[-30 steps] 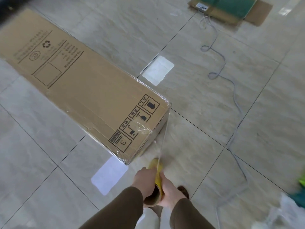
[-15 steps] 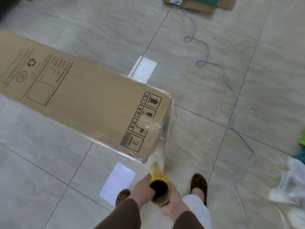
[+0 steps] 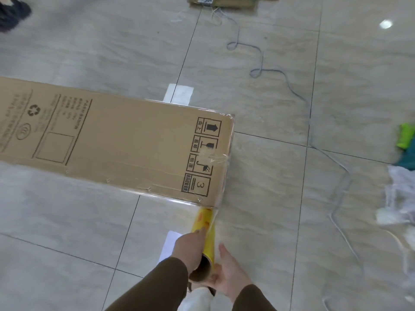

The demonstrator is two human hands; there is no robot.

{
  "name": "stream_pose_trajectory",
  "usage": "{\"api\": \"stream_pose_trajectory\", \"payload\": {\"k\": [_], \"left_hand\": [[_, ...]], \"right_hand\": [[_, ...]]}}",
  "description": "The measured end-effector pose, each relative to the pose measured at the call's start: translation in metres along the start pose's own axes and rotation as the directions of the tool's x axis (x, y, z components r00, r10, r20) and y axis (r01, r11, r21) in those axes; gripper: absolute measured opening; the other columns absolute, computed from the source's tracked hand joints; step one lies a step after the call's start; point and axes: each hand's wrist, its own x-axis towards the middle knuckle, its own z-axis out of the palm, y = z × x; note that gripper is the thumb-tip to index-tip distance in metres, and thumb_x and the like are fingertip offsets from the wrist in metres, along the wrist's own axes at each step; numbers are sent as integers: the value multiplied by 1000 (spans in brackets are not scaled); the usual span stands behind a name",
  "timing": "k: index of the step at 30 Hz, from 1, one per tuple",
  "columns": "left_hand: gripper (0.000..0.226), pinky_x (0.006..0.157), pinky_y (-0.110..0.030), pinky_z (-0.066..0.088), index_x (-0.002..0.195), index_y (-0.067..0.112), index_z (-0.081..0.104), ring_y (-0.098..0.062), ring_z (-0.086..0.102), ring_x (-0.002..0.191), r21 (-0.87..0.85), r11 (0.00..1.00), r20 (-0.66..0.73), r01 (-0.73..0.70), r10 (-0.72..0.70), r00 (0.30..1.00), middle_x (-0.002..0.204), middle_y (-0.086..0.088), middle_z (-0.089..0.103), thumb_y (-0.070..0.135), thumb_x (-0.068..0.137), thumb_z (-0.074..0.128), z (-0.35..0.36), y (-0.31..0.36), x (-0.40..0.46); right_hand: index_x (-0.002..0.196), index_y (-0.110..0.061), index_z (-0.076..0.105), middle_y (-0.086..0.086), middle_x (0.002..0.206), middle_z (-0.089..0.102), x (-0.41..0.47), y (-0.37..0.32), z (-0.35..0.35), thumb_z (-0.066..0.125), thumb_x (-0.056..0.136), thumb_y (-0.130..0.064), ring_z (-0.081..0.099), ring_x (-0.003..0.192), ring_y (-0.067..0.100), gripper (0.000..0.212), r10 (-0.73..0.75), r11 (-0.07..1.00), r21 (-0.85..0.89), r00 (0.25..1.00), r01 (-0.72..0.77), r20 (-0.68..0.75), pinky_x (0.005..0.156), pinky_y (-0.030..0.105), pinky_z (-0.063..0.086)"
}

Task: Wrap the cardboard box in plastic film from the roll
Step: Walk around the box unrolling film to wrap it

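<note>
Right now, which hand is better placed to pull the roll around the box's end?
Probably the left hand: its fingers curl round the yellow roll nearest the cardboard box. The right hand only steadies the roll's open near end.

The cardboard box (image 3: 125,140) is showing black print on its top. At its 3 o'clock end four little squares are sitting in a row: an up arrow with 向上, a glass with 易碎, an umbrella with 怕湿, and a big number 3. Shiny film is covering part of the glass sign. Toward 9 o'clock a recycling sign is showing, with small writing beside it that is looking too blurry to read
</note>
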Motion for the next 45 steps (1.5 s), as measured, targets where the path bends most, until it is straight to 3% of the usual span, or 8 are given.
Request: {"api": "stream_pose_trajectory", "payload": {"k": [5, 9, 14, 20, 26, 33, 38, 45], "left_hand": [[73, 69, -35, 44, 148, 21, 17, -30, 64, 94, -85, 996, -2, -19, 19, 1000, 104, -8, 65, 5, 85, 51, 6, -10, -2], [66, 72, -28, 45, 142, 27, 25, -24, 63, 92, -371, 928, 20, -23, 32, 999, 104, -3, 64, 0, 84, 43, 10, -22, -4], [81, 81, -24, 47, 153, 29, 19, -17, 59, 100, -474, 873, 82, 114, -86, 993, 115, -3, 65, 14, 80, 53, 23, -55, -9], [52, 90, -23, 48, 126, 29, 52, -15, 60, 98, -349, 933, 127, 82, -40, 991, 102, 6, 65, 15, 76, 49, 31, -105, -21], [43, 95, -39, 48, 131, 17, 47, -31, 57, 116, 107, 980, 110, -170, 158, 981, 123, -10, 61, 4, 89, 45, 0, -145, -10], [34, 82, -39, 51, 124, 15, 56, -35, 63, 105, 463, 774, 270, -432, 341, 900, 112, -11, 67, 9, 90, 55, -9, -154, -17], [57, 85, -38, 48, 140, 18, 34, -33, 58, 109, 167, 931, 138, -324, 304, 943, 118, -13, 60, 8, 86, 48, -2, -180, -12], [53, 95, -28, 46, 133, 21, 51, -22, 58, 119, -86, 994, 136, -67, 78, 988, 128, -2, 64, 12, 81, 47, 6, -243, -13]], "right_hand": [[131, -6, 68, 29, 120, 73, -2, 1, 24, 57, 98, -61, 67, 118, 46, 65, 35, 999, 35, 992, -39, 120, 110, 60, 46], [126, -4, 67, 33, 109, 74, 8, 11, 27, 58, 97, -60, 75, 92, 52, 64, 16, 990, 140, 997, -26, 69, 74, 61, 62], [135, -3, 60, 31, 118, 71, 24, 49, 40, 50, 100, -58, 66, 108, 45, 66, 4, 922, 387, 1000, -12, 21, 87, 57, 55], [134, -2, 60, 32, 98, 75, 39, 96, 84, 55, 102, -41, 66, 107, 44, 50, -17, 855, 519, 999, -7, 41, 103, 56, 47], [134, 4, 60, 39, 109, 71, 56, 122, 137, 50, 106, -28, 72, 93, 54, 43, -40, 831, 557, 997, -2, 64, 71, 60, 61], [140, -2, 61, 33, 136, 62, 83, 138, 167, 57, 94, -65, 58, 129, 52, 78, -85, 834, 552, 988, -1, 130, 117, 62, 37], [142, -10, 58, 34, 136, 62, 92, 151, 178, 55, 92, -70, 61, 120, 59, 78, -113, 764, 641, 964, -72, 243, 100, 68, 48], [132, -3, 60, 41, 109, 71, 107, 155, 215, 51, 96, -63, 66, 108, 50, 71, -101, 653, 754, 978, -71, 180, 73, 67, 59]]}}
